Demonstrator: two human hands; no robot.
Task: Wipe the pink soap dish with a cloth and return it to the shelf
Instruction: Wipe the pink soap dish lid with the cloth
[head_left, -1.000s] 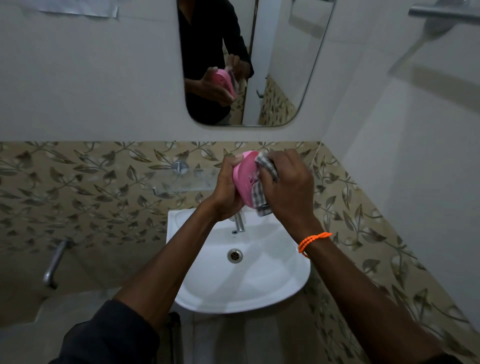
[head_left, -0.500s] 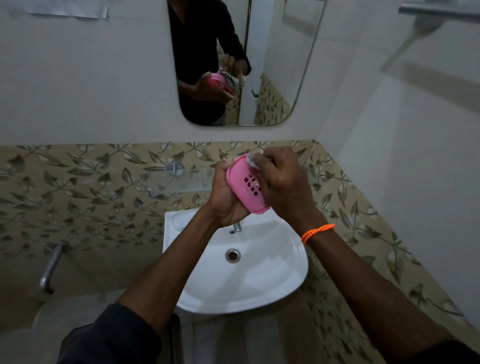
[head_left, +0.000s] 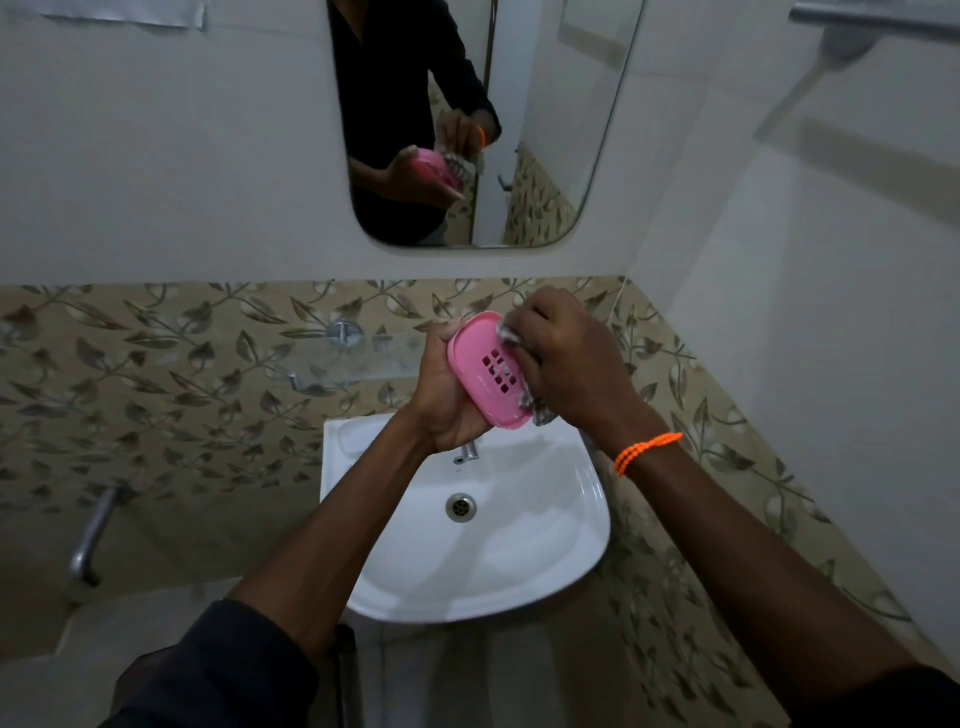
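Left hand (head_left: 448, 395) gripping soap dish (head_left: 485, 370) tilted over sink (head_left: 582, 525) as brace, right hand (head_left: 569, 358) fingers (head_left: 524, 317) clenching cloth (head_left: 535, 408) against rim.

Dim, soft indoor light; wide-angle bending at edges.

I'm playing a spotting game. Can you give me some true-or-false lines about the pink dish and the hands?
1. The left hand holds the dish. True.
2. The dish sits on the shelf. False: it is held up above the sink.
3. The right hand holds a cloth against the dish. True.
4. The dish has no holes. False: it has small slots in the middle.
5. Water is running from the tap. False: none shows.
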